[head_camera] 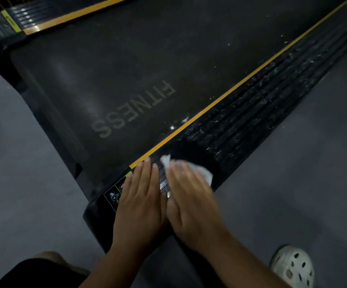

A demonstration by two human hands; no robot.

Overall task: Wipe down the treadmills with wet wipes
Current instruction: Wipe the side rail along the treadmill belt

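Left hand (141,196) lies flat, fingers straight and together, palm down on the rear end of the treadmill's ribbed side rail (251,113), holding nothing. Right hand (191,196) just beside it is motion-blurred, fingers seemingly flat, pressing a crumpled white wet wipe (207,173) onto the rail. White flecks streak the rail farther up, beside the yellow stripe (210,107) and belt (127,80); a white clog (293,267) stands on the floor (303,163).

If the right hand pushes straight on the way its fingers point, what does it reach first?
The right hand, pressing the wet wipe flat on the side rail, points up-left: it would likely meet the yellow stripe first, then the treadmill belt.
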